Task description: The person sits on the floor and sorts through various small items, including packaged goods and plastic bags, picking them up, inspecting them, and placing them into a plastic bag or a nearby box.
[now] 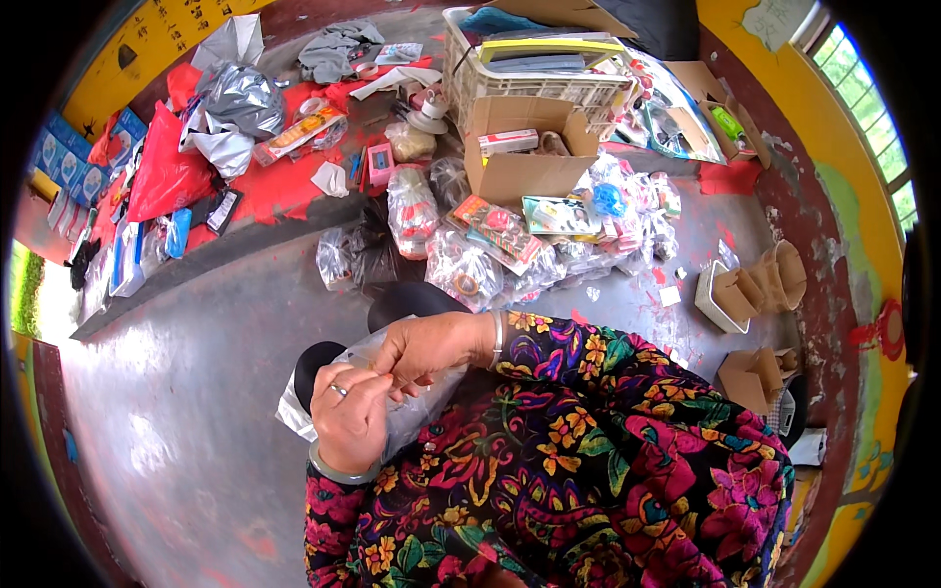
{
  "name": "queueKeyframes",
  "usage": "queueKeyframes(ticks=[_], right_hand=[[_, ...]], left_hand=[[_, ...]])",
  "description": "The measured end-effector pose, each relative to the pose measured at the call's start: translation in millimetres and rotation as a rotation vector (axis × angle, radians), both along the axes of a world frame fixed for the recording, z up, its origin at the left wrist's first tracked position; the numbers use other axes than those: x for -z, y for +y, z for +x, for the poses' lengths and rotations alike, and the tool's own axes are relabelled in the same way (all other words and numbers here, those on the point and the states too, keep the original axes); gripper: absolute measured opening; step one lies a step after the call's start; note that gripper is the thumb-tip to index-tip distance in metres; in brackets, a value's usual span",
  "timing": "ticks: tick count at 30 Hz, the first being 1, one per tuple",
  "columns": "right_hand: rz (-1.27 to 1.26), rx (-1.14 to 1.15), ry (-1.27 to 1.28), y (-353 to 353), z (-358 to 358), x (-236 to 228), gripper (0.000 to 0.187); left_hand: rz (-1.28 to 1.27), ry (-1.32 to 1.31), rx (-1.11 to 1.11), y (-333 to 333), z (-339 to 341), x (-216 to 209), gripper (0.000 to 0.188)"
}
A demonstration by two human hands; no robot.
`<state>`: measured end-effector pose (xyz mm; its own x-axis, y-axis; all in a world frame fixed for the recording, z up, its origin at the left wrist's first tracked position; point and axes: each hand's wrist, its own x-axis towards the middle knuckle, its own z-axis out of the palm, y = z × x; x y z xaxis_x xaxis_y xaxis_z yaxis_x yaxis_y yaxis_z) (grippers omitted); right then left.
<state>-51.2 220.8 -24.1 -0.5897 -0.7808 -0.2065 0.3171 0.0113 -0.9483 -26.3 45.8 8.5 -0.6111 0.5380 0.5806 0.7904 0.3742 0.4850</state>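
Note:
My two hands meet at the fingertips over my lap. My left hand, with a ring and a bangle, is closed, its thumb and fingers pinched together. Coming in from the right, my right hand is closed too, its fingertips against the left ones. Whatever small thing they pinch is too small to make out. Beneath and around both hands lies a clear plastic bag, spread over my lap; a pale end of it shows left of my left wrist. My dark knees stick out beyond the bag.
Ahead on the floor is a heap of filled plastic bags. Behind it stand an open cardboard box and a white crate. A raised ledge with a red bag runs left. Small boxes sit right.

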Motion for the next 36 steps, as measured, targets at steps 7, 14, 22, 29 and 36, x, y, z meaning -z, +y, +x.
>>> queueKeyframes(ticks=[7,14,22,29,36], right_hand=[[0.091,0.236,0.177,-22.7,13.2,8.6,0.012],[0.112,0.326,0.019,-18.3,11.6,-6.5,0.022],[0.034,0.287,-0.099,-17.7,7.8,3.6,0.030],[0.067,0.221,-0.026,-17.2,7.0,0.5,0.032],[0.173,0.344,0.582,-19.4,9.0,3.6,0.031]], left_hand=[[0.038,-0.164,-0.102,-7.9,-3.2,4.9,0.010],[0.195,-0.541,-0.221,-28.7,-1.8,2.7,0.014],[0.004,-0.294,-0.202,-35.9,0.1,18.5,0.019],[0.015,-0.243,-0.202,-28.4,-1.8,14.2,0.009],[0.098,-0.510,-0.172,-24.3,-6.1,21.3,0.007]])
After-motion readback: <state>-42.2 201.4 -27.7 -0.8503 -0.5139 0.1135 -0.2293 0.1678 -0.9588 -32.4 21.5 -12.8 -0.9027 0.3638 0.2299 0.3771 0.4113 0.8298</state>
